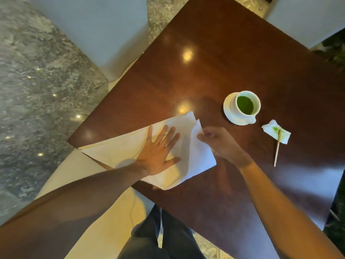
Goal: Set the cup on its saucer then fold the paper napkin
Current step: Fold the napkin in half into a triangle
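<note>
A white cup (246, 104) holding green liquid stands on its white saucer (228, 111) at the right of the dark wooden table (186, 71). A large white paper napkin (115, 146) lies partly folded at the table's near left corner. My left hand (158, 150) presses flat on the napkin, fingers spread. My right hand (220, 141) pinches the napkin's right flap, which is lifted off the table.
A small crumpled tissue (270, 130) stained green lies right of the saucer, with a wooden stir stick (277, 148) resting across it. Cream seat cushions (74, 174) sit below the table's left corner. Pale chairs (104, 30) stand at the far sides.
</note>
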